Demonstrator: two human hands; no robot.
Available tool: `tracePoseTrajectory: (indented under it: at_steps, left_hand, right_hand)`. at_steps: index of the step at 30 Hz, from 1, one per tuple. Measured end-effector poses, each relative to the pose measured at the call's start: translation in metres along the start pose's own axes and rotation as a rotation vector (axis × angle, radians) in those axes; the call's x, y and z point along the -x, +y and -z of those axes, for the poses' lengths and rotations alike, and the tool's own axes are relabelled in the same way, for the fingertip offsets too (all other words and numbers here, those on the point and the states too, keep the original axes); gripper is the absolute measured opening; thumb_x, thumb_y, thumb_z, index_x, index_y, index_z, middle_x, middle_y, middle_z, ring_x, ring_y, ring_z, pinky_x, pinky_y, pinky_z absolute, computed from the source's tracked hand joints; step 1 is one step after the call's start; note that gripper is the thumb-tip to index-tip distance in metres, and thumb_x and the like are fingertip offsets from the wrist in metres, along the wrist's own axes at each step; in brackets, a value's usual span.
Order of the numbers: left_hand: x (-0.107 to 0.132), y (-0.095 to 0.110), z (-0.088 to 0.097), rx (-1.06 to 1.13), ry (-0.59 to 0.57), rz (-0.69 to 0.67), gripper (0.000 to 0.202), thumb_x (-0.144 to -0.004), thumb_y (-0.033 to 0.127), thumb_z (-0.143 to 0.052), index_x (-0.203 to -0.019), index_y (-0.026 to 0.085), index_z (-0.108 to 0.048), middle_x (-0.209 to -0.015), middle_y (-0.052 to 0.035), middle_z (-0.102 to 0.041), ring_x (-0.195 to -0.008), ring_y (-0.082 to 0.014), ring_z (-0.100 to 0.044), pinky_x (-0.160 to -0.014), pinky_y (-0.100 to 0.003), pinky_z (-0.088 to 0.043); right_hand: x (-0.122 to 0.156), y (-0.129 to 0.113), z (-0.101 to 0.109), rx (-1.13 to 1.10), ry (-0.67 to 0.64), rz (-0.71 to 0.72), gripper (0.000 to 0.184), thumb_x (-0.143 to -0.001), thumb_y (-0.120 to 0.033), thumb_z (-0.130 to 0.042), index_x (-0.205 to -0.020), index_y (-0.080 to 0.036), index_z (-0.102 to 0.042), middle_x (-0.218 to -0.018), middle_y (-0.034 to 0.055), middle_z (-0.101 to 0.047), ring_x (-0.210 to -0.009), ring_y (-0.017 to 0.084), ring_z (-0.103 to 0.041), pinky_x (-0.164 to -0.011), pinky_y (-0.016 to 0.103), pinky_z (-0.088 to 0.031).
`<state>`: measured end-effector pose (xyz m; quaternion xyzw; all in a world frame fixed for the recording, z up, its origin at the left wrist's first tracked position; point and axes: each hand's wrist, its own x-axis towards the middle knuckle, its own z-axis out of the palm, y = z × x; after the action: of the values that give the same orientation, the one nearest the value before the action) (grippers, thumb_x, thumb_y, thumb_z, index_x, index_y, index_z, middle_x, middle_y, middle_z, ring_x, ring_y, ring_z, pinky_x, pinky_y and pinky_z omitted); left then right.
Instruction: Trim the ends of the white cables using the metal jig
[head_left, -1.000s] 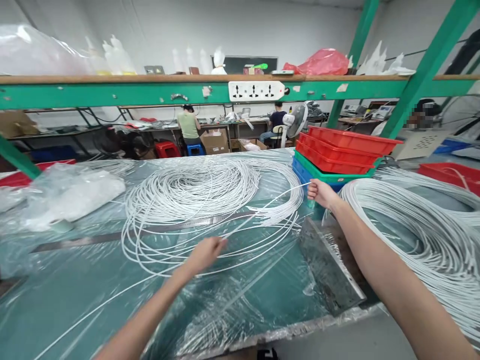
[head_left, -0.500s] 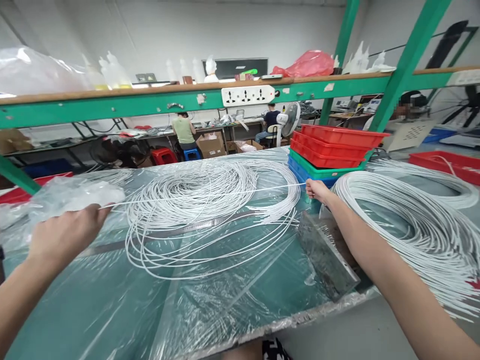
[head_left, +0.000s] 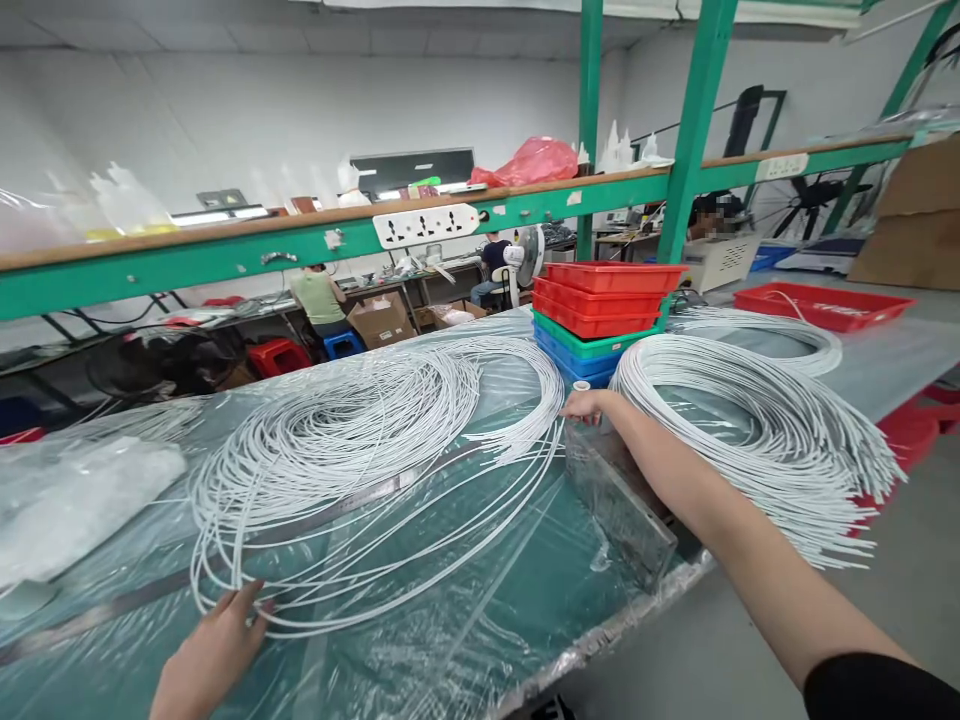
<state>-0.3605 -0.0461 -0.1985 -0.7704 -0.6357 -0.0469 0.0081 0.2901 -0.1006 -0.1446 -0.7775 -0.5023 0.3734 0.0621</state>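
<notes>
Long white cables lie in loose loops (head_left: 420, 597) on the near side of a large coil of white cables (head_left: 300, 440). My left hand (head_left: 214, 645) is at the left bend of those loops, its fingers curled around the strands. My right hand (head_left: 586, 405) is closed in a pinch on cable ends, beside a smaller arc of white cables (head_left: 551, 385). Its fingertips are partly hidden. Just below my right hand stands a grey metal block (head_left: 619, 510). A metal ruler-like strip (head_left: 360, 500) runs under the loops.
Stacked red, green and blue trays (head_left: 604, 300) stand behind my right hand. Another thick cable bundle (head_left: 750, 430) lies right, with a red tray (head_left: 825, 305) beyond. Clear plastic bags (head_left: 90, 500) lie left. A green shelf beam (head_left: 300, 250) crosses ahead; two people sit behind.
My left hand has come down and toward me, from the taut cable to the loops' left bend. My right hand has lowered slightly toward the block. The view has turned right.
</notes>
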Motion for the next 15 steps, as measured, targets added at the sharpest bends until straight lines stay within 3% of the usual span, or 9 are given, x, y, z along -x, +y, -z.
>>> tracePoseTrajectory:
  at_steps: [5,8,11,15]
  left_hand:
    - [-0.007,-0.011,-0.01,-0.02,-0.049,-0.029,0.052,-0.086,0.04,-0.032,-0.121,0.009,-0.054,-0.125,-0.0223,-0.059,-0.108,-0.0376,-0.061,-0.085,-0.048,-0.05]
    - [-0.007,-0.008,-0.011,-0.082,-0.107,0.016,0.057,-0.089,0.036,-0.026,-0.137,0.006,-0.038,-0.127,-0.0239,-0.056,-0.105,-0.0383,-0.062,-0.084,-0.049,-0.049]
    - [-0.003,-0.001,-0.009,-0.102,-0.133,0.048,0.061,-0.091,0.036,-0.02,-0.144,0.004,-0.025,-0.129,-0.0252,-0.054,-0.102,-0.0384,-0.063,-0.084,-0.051,-0.048]
    - [0.012,0.013,-0.006,-0.045,-0.107,0.017,0.065,-0.092,0.043,-0.019,-0.144,0.004,-0.026,-0.133,-0.026,-0.051,-0.107,-0.0392,-0.061,-0.086,-0.05,-0.048]
  right_hand:
    - [-0.004,0.004,0.002,-0.055,-0.062,0.012,0.028,-0.089,-0.042,-0.061,-0.101,-0.017,-0.06,-0.072,-0.0009,-0.061,-0.054,0.01,-0.058,-0.061,0.026,-0.049]
    - [-0.003,0.004,0.004,-0.075,-0.087,-0.011,0.04,-0.086,-0.048,-0.065,-0.112,-0.018,-0.059,-0.081,0.0017,-0.066,-0.055,0.012,-0.06,-0.062,0.028,-0.05]
    - [0.001,0.005,0.004,-0.11,-0.089,-0.046,0.041,-0.084,-0.046,-0.068,-0.112,-0.017,-0.059,-0.081,0.0031,-0.067,-0.056,0.014,-0.061,-0.061,0.03,-0.051]
    - [0.006,0.003,0.003,-0.17,-0.082,-0.061,0.048,-0.071,-0.047,-0.079,-0.104,-0.016,-0.062,-0.078,0.0052,-0.067,-0.058,0.018,-0.063,-0.057,0.03,-0.051]
